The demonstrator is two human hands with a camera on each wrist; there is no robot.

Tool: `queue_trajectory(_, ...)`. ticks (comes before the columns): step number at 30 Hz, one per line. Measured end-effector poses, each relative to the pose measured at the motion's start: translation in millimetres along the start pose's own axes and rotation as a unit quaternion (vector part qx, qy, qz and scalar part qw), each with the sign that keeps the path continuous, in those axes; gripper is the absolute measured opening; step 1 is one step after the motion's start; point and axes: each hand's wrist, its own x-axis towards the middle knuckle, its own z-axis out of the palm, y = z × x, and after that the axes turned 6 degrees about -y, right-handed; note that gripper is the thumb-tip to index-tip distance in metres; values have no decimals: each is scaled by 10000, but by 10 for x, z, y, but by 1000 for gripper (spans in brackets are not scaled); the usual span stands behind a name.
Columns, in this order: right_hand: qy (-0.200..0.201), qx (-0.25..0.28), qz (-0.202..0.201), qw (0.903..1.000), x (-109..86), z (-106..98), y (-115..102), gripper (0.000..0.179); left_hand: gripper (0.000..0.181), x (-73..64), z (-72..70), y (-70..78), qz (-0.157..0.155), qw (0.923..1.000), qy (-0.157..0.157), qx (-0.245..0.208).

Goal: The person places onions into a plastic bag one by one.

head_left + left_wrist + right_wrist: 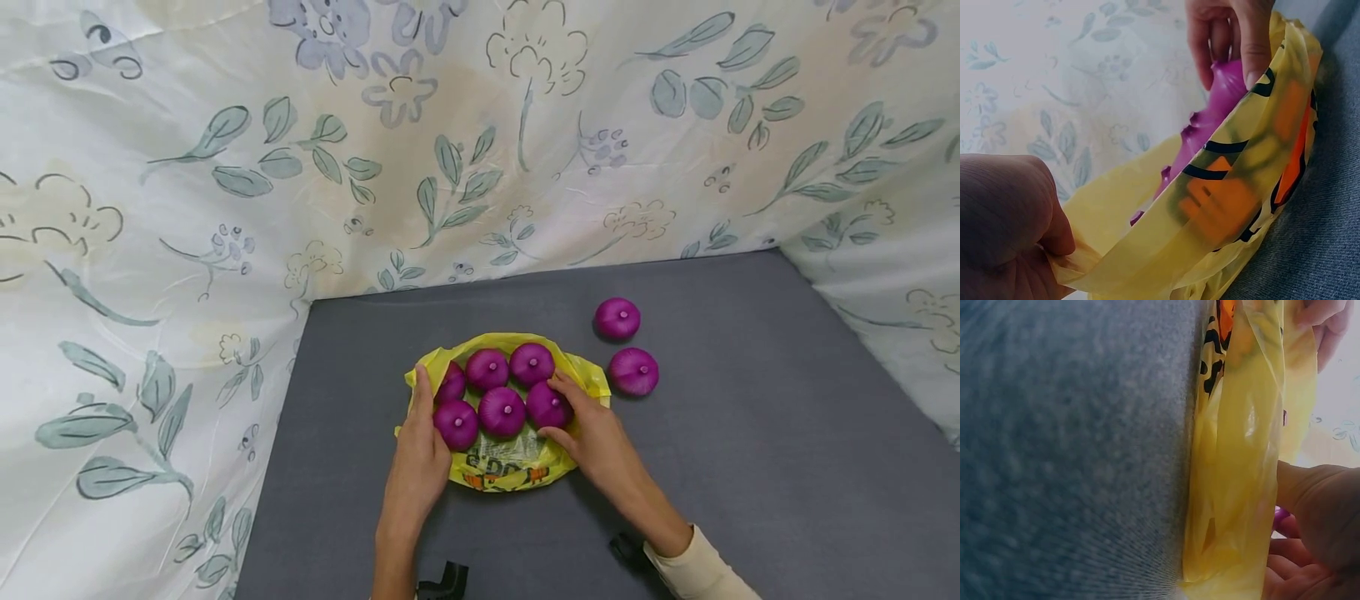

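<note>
A yellow plastic bag [510,472] with black and orange print lies with its mouth spread, and several purple onions [502,412] sit inside. At the bag's left side, my left hand [422,467] pinches its rim; the left wrist view shows the yellow film [1085,256] between thumb and fingers. My right hand [600,437] reaches over the right rim and grips the rightmost onion [548,405] between thumb and fingers. That hand [1230,31] also shows from the far side in the left wrist view. In the right wrist view the bag wall partly hides the fingers.
Two more purple onions, one farther back [617,318] and one nearer [633,372], lie outside the bag on its right. Dark grey cloth [750,433] covers the table. Floral fabric [465,150] hangs behind the table and along its left and right sides.
</note>
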Motion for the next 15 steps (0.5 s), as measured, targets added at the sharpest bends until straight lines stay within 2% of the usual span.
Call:
queue_trajectory(7, -44, -186, -5, 9998, -3, -1, -12, 85, 83, -4, -6, 17, 58, 10000, -34, -58)
queue_trajectory(15, -38, -143, 57, 9999, -8, -51, -90, 83, 84, -9, -4, 15, 45, 10000, -37, -28)
